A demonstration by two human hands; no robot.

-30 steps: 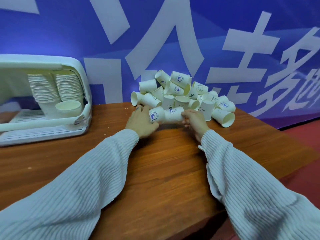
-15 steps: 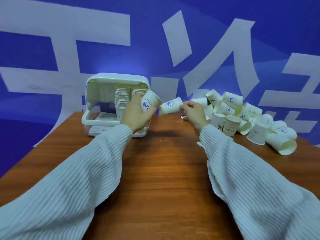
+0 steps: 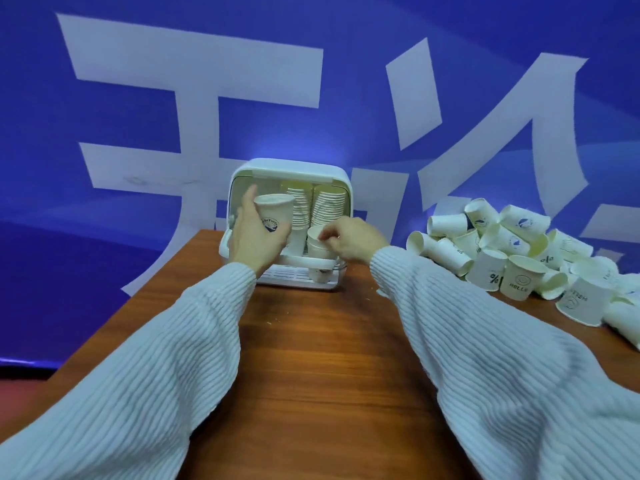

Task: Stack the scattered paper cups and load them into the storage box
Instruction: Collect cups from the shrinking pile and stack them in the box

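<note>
At the mouth of the open storage box, at the far edge of a wooden surface, a person's two hands are each clamped on one paper cup. The left hand wraps its fingers round the wall of an upright printed cup, held just in front of the box opening. The right hand pinches the rim of a second cup, mouth up and low, at the box's front lip, over what looks like another cup below it; whether the two are already nested cannot be told. Both arms wear ribbed white sleeves

Inside the box, two tall stacks stand side by side against the back; their individual cups are too fine to count. To the right, well apart from the box, a loose heap of cups lies tumbled on the surface, some upright, most on their sides, roughly twenty in view, running off the frame edge

The cups look very light and thin-walled, likely to crumple under a hard squeeze and to tip at a nudge; the stiffer rolled rim or a gentle wrap round the middle seems the safest hold. A blue banner with large white characters fills the background
</note>
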